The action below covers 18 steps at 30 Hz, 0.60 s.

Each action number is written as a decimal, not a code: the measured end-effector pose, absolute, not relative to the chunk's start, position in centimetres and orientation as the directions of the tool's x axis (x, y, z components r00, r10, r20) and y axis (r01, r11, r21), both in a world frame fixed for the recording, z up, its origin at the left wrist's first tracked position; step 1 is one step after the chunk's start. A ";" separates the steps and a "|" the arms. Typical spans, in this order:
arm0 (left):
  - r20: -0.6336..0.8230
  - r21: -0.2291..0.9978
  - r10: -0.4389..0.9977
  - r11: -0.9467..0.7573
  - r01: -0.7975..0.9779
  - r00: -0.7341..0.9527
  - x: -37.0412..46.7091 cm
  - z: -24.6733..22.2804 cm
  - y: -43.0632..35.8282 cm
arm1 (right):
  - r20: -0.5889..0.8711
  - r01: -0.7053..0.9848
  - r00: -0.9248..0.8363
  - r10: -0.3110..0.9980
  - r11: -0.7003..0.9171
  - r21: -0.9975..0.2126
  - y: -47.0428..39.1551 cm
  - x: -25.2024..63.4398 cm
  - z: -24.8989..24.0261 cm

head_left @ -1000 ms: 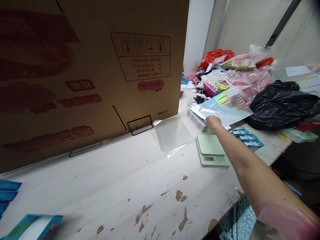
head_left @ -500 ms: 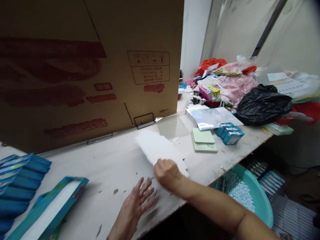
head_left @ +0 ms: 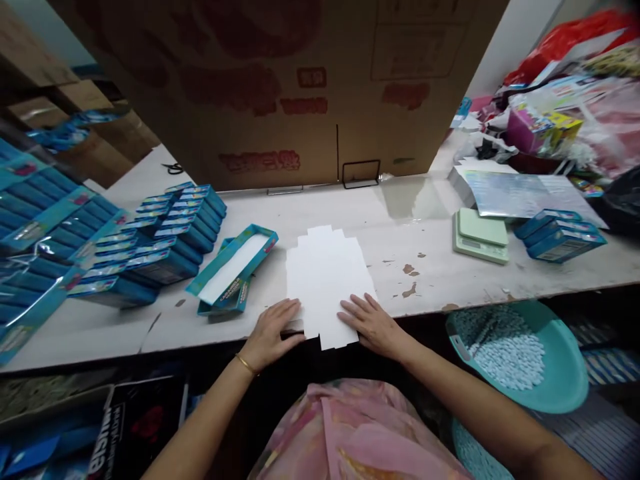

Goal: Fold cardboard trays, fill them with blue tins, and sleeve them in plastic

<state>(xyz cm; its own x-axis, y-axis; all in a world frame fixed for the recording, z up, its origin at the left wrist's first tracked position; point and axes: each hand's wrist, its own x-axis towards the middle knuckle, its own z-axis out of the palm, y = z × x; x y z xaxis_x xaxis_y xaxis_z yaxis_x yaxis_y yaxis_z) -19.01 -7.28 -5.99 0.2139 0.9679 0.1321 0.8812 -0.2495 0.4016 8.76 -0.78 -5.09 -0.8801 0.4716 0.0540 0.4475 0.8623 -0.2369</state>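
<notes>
White notched card sheet (head_left: 327, 277), frame centre: our left hand (head_left: 273, 332) and right hand (head_left: 374, 327), flat, apart, seemingly steady it; lifting needs pinching.

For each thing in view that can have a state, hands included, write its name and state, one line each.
White card, unfolded, flat, partly overhanging the table
Left hand, open, at the card's left edge
Right hand, open, resting on the card's right side
Large carton, standing, top out of view
Upper blue tray, open, lying across another
Green scale, flat, display unreadable
Teal basin, holding pale pellets
</notes>
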 end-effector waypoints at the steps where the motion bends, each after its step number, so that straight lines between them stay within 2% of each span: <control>1: 0.112 0.384 0.950 -0.311 0.869 0.291 -19.0 -6.2 -7.7 | 0.067 0.448 -0.878 0.473 0.864 -0.230 -0.9 8.7 -5.3; 5: 0.159 0.323 0.942 -0.332 0.886 0.295 -18.2 -7.0 -8.4 | 0.119 0.450 -0.865 0.488 0.858 -0.247 -0.4 8.6 -5.6; 9: 0.271 0.382 0.936 -0.317 0.868 0.222 -17.6 -7.1 -8.0 | 0.164 0.487 -0.828 0.536 0.833 -0.262 -0.3 8.2 -5.9; 13: 0.312 0.426 0.946 -0.221 0.877 0.087 -16.5 -5.4 -6.9 | 0.182 0.458 -0.850 0.494 0.864 -0.208 -1.1 7.0 -6.2; 15: 0.254 0.334 0.959 -0.205 0.920 0.122 -15.7 -4.2 -6.2 | 0.172 0.440 -0.865 0.471 0.878 -0.188 -1.6 6.5 -6.2; 18: 0.054 0.113 0.955 -0.297 0.948 0.293 -14.7 -2.8 -5.3 | 0.141 0.403 -0.889 0.436 0.891 -0.210 -1.6 6.6 -5.7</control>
<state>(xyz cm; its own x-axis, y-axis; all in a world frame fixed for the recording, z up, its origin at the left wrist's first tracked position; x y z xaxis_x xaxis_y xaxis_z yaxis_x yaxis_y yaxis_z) -14.67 -5.33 -2.81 0.2931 0.9546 0.0535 0.9481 -0.2974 0.1127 6.62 -1.58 -5.71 -0.8889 0.4356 0.1414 0.4031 0.8907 -0.2099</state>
